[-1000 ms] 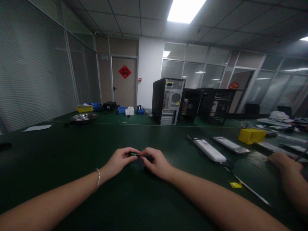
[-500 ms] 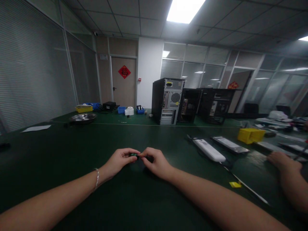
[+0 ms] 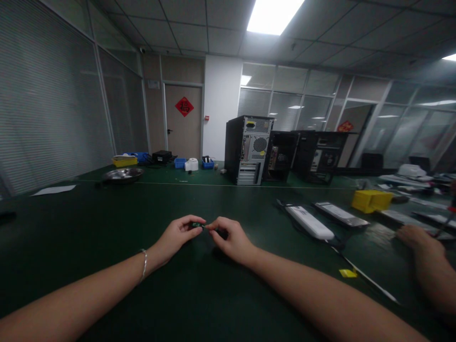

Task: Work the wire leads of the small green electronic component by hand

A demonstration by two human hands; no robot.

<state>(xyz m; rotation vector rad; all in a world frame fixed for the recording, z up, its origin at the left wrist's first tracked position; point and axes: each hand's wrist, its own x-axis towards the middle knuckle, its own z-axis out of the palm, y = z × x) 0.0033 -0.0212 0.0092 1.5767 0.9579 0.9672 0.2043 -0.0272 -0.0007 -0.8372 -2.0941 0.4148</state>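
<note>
Pinching a small green part (image 3: 197,225) between both hands above the green table (image 3: 107,228).
The left hand (image 3: 177,236) and right hand (image 3: 230,239) are meeting fingertip to fingertip, each closing narrowly on the part at near centre. To the right, a co-worker's hand (image 3: 415,236) is resting on the table; a white power strip (image 3: 310,222) and yellow bin (image 3: 372,200) are lying beyond, and computer towers (image 3: 249,149) are standing farthest back.

Left hand (image 3: 178,236) and right hand (image 3: 230,239) meet, fingertips pinched.
</note>
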